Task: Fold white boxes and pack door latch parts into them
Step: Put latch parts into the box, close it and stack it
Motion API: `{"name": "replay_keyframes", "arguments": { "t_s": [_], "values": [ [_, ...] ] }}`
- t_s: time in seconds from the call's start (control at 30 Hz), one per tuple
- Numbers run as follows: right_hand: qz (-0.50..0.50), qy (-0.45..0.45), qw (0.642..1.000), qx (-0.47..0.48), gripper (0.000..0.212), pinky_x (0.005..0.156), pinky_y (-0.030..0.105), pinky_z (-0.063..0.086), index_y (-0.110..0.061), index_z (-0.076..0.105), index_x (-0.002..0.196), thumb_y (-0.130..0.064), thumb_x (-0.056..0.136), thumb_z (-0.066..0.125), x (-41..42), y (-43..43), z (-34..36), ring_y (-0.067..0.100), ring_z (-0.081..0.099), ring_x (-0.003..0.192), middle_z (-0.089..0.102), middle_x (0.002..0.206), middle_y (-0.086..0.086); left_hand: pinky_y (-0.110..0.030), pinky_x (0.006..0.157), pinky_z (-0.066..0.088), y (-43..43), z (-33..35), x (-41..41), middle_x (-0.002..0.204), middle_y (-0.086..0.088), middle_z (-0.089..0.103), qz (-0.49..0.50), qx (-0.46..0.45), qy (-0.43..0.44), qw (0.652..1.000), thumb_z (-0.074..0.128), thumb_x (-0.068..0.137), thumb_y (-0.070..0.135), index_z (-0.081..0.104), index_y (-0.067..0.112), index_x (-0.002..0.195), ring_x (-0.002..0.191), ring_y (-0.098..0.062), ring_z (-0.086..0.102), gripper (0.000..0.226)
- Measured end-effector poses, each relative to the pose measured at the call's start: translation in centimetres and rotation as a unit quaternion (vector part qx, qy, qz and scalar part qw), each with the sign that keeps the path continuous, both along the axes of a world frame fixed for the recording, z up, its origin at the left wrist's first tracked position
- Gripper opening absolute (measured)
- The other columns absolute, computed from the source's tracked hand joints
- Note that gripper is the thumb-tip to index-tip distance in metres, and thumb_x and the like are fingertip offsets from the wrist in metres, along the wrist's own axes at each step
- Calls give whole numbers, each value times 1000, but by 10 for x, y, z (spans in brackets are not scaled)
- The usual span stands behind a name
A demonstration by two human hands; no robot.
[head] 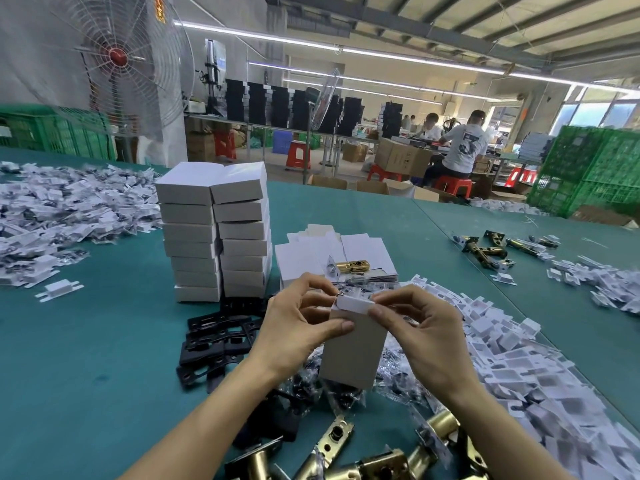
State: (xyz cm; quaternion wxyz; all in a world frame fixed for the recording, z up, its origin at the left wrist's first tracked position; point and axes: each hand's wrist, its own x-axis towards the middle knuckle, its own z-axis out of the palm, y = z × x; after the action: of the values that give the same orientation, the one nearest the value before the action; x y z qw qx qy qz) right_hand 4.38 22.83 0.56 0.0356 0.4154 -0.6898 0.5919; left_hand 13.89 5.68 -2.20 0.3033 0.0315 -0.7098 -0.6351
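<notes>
White box (353, 348): held upright above the table, between both hands, its top flap folded over at the upper edge.
Left hand (301, 327): grips the box from the left, thumb across its front face, fingers curled at the top corner.
Right hand (426, 330): pinches the top flap from the right, thumb and forefinger on its edge.
Table (86, 375): teal surface, crowded around the hands.
Beneath the box: clear bagged parts (311, 382), partly hidden by the box and wrists.
Black plates (214, 341): loose pile just left of the left hand.
Brass latches (346, 455): lying near the bottom edge, between the forearms.
Folded boxes (218, 233): two tall stacks side by side, behind the black plates.
Flat box blanks (304, 258): pile behind the hands, with one brass latch (349, 266) resting on top.
White inserts (502, 358): broad heap along the right.
Left heap (52, 216): white pieces and small bags, well apart.
Background: fan (117, 60), green crates (595, 168), seated workers (464, 143).
</notes>
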Motion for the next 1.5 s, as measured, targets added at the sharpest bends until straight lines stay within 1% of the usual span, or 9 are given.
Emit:
{"name": "replay_keyframes", "arguments": {
  "t_s": [0.27,0.47,0.6,0.83,0.93,1.2,1.33,1.4,1.5],
  "values": [
    [-44,8,998,32,7,73,26,58,-22,71,82,-19,82,77,-1,-4,3,7,70,83,72,84,-14,-41,74,63,-2,0,1,100,-8,75,-3,1,-7,1000,93,68,14,66,37,100,87,-23,76,48],
    [-25,60,996,61,13,70,18,56,-22,71,82,-11,83,76,2,-3,6,6,68,86,73,85,-9,-32,73,61,2,0,2,101,-4,76,24,-18,10,999,86,67,50,68,42,101,89,-18,75,39],
    [-13,51,997,63,14,77,20,57,-24,72,86,-10,86,73,2,1,5,3,68,92,72,93,-12,-23,75,59,5,2,2,99,10,76,33,-44,33,998,79,78,42,73,40,98,91,-11,74,21],
    [16,80,992,92,20,88,16,53,-35,68,101,-26,84,69,2,9,0,-2,62,108,65,114,-16,-32,82,61,2,-2,2,108,12,76,39,-67,40,996,78,75,44,77,37,98,95,-12,74,23],
    [18,79,991,105,30,88,18,54,-34,70,105,-13,84,75,-2,13,-7,2,60,114,62,124,-9,-25,81,60,1,-3,1,116,20,71,52,-110,36,992,81,71,46,77,39,96,95,-7,73,27],
    [55,-4,991,125,38,70,35,62,-51,62,106,-16,93,66,1,10,-15,8,71,93,67,108,-23,-28,76,59,1,-2,-2,109,13,73,16,-14,-22,1000,84,74,32,75,38,92,93,-12,73,21],
    [21,-142,990,-1,32,64,35,62,-39,67,102,-10,91,68,5,4,-10,20,74,85,70,105,3,-16,71,55,1,1,0,115,16,62,5,-80,-105,991,75,88,35,52,58,114,91,3,66,42],
    [16,-284,955,-80,25,62,35,61,-29,65,107,-10,92,65,7,-3,-5,25,75,81,74,98,12,-20,73,58,3,5,1,117,17,59,0,-65,-113,992,70,90,41,47,57,115,90,2,66,38],
    [64,-462,871,-155,25,59,38,60,-17,58,116,-9,92,63,15,-15,0,36,74,79,76,93,15,-20,65,55,7,17,3,111,13,60,32,10,-63,997,62,94,44,52,50,112,78,1,64,21]
  ]
}}
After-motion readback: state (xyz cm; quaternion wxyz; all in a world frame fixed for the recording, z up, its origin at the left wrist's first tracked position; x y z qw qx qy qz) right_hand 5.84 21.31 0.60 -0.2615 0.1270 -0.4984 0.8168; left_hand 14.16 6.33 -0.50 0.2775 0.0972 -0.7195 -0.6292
